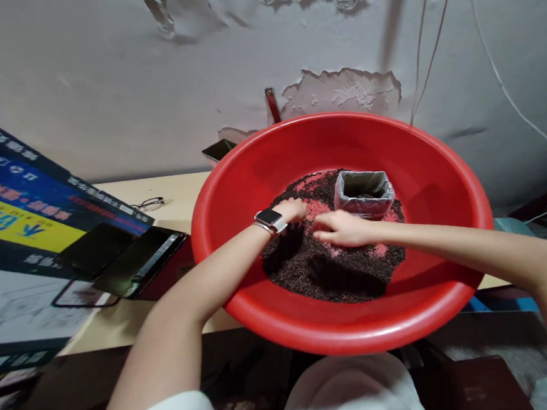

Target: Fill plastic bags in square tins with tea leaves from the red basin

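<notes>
A wide red plastic basin holds a layer of dark, dry, twisted shreds that look like tea leaves. My left hand, with a smartwatch and a bracelet at the wrist, is low over the leaves, its fingers curled down and partly hidden. Just to its right is my right hand, fingers bent and drawn together toward the thumb. What either hand pinches is too small to make out. Behind my right hand stands a box lined with clear plastic, with some dark leaves inside.
The basin sits on a pale table against a peeling wall. At left are a printed carton, an open black case and eyeglasses. A dark flat object lies behind the rim. Cords hang at the right.
</notes>
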`<act>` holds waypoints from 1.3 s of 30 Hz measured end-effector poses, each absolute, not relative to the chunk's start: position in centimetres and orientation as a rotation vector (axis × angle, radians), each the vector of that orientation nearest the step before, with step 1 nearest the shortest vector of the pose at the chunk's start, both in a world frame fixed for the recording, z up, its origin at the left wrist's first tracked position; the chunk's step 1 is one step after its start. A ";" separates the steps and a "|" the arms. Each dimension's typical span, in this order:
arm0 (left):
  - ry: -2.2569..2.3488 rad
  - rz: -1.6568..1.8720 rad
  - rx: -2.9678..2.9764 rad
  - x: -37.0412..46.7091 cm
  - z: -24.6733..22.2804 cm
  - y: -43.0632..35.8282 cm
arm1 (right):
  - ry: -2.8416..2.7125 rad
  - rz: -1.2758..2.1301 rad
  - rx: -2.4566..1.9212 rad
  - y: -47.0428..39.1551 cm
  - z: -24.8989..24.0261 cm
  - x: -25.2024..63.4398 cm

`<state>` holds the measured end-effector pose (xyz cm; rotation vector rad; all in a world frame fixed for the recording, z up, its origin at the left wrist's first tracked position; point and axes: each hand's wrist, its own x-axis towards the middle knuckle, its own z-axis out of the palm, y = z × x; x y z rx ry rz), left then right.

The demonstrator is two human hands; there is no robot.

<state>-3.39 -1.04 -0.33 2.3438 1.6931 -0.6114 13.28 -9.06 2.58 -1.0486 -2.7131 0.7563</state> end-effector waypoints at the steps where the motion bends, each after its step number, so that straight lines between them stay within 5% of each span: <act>1: 1.747 -0.616 2.345 -3.6 0.4 -0.9 | -2.792 0.874 -1.130 -9.1 1.0 12.3; 6: 1.871 -0.567 2.403 -4.9 3.6 -1.0 | -2.647 0.916 -1.755 -7.1 -6.1 8.7; 13: 1.881 -0.426 2.447 -5.8 5.2 -1.3 | -2.474 0.896 -1.776 -4.7 -8.2 4.6; 29: 1.800 -0.329 2.512 -5.5 6.1 -1.5 | -2.600 1.761 -0.943 -7.4 -8.0 3.5; 39: 1.818 -0.309 2.497 -5.8 5.8 -1.1 | -2.268 1.795 -0.967 -8.1 -10.3 3.7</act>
